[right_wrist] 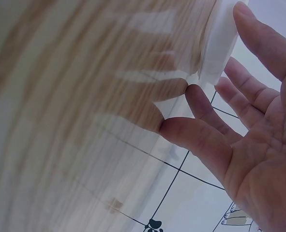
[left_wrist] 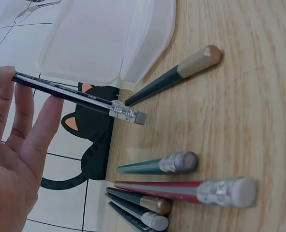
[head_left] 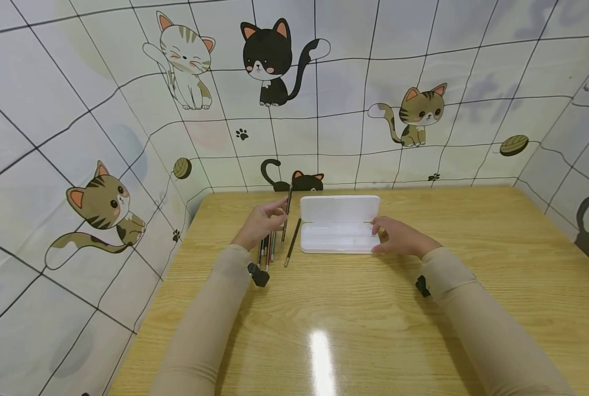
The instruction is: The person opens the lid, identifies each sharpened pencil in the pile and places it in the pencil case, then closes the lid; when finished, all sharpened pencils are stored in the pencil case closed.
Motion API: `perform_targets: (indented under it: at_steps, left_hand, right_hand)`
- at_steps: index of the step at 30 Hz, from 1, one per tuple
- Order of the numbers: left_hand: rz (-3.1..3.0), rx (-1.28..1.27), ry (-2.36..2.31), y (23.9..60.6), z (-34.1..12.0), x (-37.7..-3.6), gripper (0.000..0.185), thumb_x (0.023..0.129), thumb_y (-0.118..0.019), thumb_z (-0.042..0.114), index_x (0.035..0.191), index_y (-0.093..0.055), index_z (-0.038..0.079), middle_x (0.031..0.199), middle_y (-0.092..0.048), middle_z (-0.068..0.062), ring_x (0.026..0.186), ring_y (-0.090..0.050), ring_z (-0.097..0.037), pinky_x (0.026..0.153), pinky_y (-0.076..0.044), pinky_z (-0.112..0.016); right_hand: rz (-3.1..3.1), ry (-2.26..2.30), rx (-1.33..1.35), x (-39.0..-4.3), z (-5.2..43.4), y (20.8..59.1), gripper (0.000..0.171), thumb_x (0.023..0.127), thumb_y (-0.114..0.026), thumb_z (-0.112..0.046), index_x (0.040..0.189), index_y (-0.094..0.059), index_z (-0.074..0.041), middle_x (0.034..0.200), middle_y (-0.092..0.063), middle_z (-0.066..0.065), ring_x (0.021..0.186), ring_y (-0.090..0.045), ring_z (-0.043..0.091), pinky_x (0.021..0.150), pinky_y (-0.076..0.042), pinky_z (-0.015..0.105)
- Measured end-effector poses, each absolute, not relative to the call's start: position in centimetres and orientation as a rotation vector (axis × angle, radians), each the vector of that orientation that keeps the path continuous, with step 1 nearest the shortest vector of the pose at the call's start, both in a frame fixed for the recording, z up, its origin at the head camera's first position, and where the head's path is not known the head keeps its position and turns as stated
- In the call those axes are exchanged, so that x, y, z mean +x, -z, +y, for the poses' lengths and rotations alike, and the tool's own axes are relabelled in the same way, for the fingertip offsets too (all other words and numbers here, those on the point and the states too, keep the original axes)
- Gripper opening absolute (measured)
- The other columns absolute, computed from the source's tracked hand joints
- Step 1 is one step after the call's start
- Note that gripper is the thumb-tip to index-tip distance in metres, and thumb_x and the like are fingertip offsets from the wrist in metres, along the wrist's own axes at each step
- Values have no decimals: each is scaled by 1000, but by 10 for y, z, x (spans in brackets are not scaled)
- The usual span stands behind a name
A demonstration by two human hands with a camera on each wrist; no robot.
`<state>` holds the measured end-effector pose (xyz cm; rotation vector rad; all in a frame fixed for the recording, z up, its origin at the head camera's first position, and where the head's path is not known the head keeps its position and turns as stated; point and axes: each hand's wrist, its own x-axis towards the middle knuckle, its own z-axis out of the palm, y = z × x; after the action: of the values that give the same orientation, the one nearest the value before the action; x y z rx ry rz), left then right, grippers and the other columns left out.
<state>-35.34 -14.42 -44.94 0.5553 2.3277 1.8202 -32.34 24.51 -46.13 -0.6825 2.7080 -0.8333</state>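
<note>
My left hand [head_left: 261,224] pinches a black pencil [left_wrist: 80,96] by its far part, between thumb and fingers, its grey eraser end pointing back over the table. A white plastic pencil case [head_left: 340,209] stands with its lid raised; its tray looks bare inside. At the case's right end is my right hand [head_left: 401,236], fingers spread and loosely bent, its fingertips touching the edge and the tabletop. Between the left hand and the case lies a dark pencil with a gold end [left_wrist: 198,63]. Under the left hand are several more pencils, among them a red one [left_wrist: 181,191] and a green one [left_wrist: 155,166].
The wooden table [head_left: 354,313] reaches back to a wall covering [head_left: 344,93] printed with cats and a grid. The covering also runs along the left and right sides. A bright light reflection lies on the near tabletop.
</note>
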Motion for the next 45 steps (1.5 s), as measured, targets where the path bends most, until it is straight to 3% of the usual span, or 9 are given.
perform_targets:
  at_steps: [10,16,30,36,41,45]
  left_hand:
    - [2306,568,-1862,449,-141,-352,50,99,-63,5,148,-53,11,131,-56,-20,108,-59,-23,89,-57,-42]
    - [2316,558,-1872,448,-139,-352,48,99,-64,7,146,-56,12,133,-56,-17,108,-60,-20,91,-57,-39]
    - [2311,585,-1854,440,-124,-355,52,100,-64,9,149,-52,16,132,-57,-18,115,-60,-30,90,-57,-37]
    - [2312,620,-1860,439,-118,-357,51,99,-64,6,149,-53,15,129,-59,-18,112,-60,-28,91,-57,-44]
    - [2253,686,-1910,441,-113,-360,51,99,-63,3,148,-54,12,129,-57,-24,114,-58,-35,94,-54,-53]
    - [2282,705,-1892,441,-108,-360,52,98,-64,2,148,-54,11,129,-58,-26,111,-58,-30,91,-56,-48]
  right_hand:
    - [2742,805,-684,-324,244,462,37,88,-81,-21,109,-58,0,148,-43,28,130,-47,45,109,-37,60]
    - [2747,811,-686,-324,245,463,38,88,-82,-20,109,-58,0,148,-44,28,128,-50,44,109,-37,59]
    - [2737,806,-668,-323,246,463,37,89,-80,-21,110,-58,0,150,-41,28,128,-50,46,109,-37,59]
    - [2742,812,-672,-323,246,463,35,89,-80,-18,109,-58,0,149,-42,28,130,-47,46,110,-36,60]
    - [2746,828,-684,-322,247,462,34,89,-80,-17,109,-58,0,149,-42,28,137,-40,48,111,-34,60]
    - [2744,827,-683,-321,247,462,35,90,-80,-17,110,-58,1,149,-42,28,138,-38,49,112,-33,60]
